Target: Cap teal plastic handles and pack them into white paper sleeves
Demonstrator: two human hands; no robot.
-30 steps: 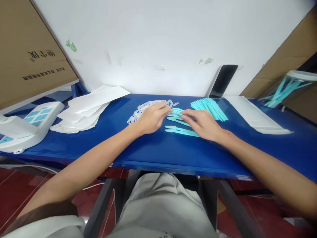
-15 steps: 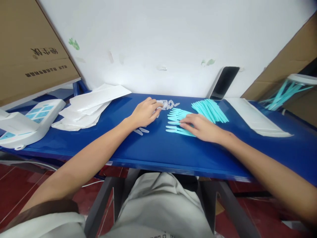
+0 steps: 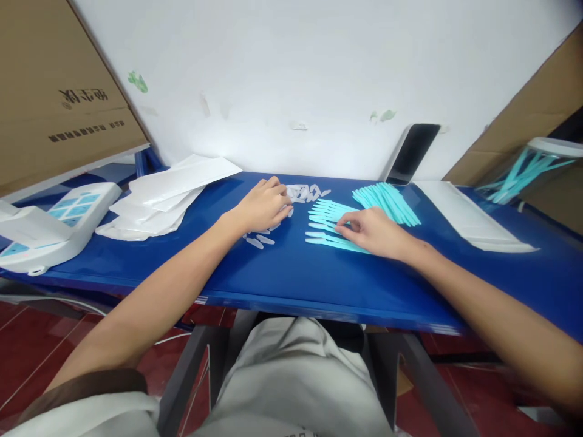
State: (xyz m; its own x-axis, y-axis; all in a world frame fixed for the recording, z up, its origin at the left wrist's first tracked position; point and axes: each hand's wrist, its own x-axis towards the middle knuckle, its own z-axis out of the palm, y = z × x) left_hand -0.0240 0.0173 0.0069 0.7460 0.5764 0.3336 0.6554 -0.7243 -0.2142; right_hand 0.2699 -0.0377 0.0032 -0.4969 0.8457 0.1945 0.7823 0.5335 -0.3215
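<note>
Bent over small translucent caps on the blue table, my left hand has its fingers drawn together, with a pale cap at their tips. A heap of translucent caps lies just beyond it, and a few loose caps lie on its near side. My right hand rests over a row of turquoise sticks with pale tips pointing left. Its thumb and index finger pinch at one stick, partly hidden by the hand. A second bundle of turquoise sticks lies behind that hand.
White sleeves are stacked at left beside a white device with blue panels. On the right are a flat white sleeve and a clear tub of turquoise sticks. A phone leans on the wall. Cardboard stands at left.
My left hand has drawn back a little to the left, uncovering more of the cap heap. My right hand has shifted slightly right along the sticks, fingers more curled.
</note>
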